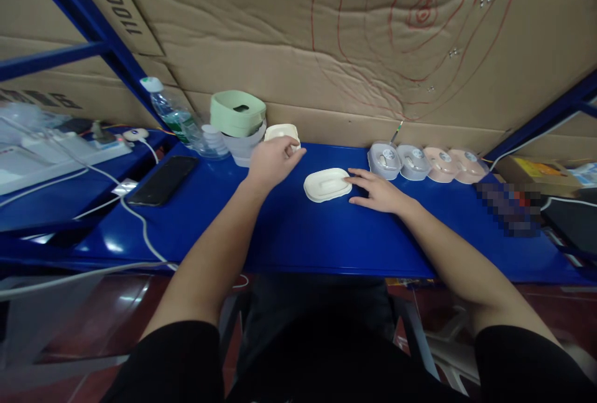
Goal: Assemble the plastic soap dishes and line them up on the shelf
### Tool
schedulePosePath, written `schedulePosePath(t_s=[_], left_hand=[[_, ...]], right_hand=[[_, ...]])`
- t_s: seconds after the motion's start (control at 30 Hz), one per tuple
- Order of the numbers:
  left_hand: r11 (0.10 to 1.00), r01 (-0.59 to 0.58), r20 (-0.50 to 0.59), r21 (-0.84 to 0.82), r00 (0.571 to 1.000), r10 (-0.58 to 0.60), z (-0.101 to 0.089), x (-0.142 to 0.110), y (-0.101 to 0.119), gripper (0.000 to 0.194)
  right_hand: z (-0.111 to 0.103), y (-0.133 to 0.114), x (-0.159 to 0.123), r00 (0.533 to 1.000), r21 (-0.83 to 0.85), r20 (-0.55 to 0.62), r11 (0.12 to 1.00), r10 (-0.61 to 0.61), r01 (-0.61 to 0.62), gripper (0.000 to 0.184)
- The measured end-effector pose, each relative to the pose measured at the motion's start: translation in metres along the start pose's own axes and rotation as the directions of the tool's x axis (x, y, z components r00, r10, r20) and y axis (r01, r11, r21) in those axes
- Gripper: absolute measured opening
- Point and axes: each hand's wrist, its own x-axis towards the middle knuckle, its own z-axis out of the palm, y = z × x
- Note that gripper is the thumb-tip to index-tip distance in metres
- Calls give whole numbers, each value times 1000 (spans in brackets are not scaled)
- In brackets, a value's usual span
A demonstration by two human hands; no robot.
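Note:
A cream-coloured oval plastic lid (321, 185) with a raised middle lies flat on the blue table. My right hand (377, 193) rests at its right end, fingers spread and fingertips on the rim. Farther back and to the left, my left hand (273, 163) is curled at the front edge of another cream plastic piece (281, 130); its fingers and thumb close over the near corner, and part of the piece is hidden behind them. Directly left of that piece stand stacked light green containers (237, 112) on top of clear plastic ones (241, 148).
Several small lidded boxes, grey ones (385, 162) and pink ones (441, 165), line the back right. At left are a plastic bottle (175, 114), a black phone (164, 180) and white cables (140, 222). A cardboard wall (280, 73) closes off the back.

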Motion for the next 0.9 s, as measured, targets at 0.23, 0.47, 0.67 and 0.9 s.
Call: schedulePosePath(t_s=[0.23,0.47,0.67,0.9], left_hand=[[990,141,-454,-5,882,-128,-21,6,-27,37],[950,309,-496,49,833,-245,-59,-3,-41,73],[947,305,-59,99,952,-300,-74,0,-56,69],[955,294,-524,-33,809,-267,-52,3,-61,58]], right_hand=[[1,2,0,1000,3,16,1000,5,-5,61],[2,2,0,1000,3,19,1000,-5,5,60],[3,4,1,999,-1,-3,999,-34,34,53],[3,4,1,999,8,-3,999,-54,54,55]])
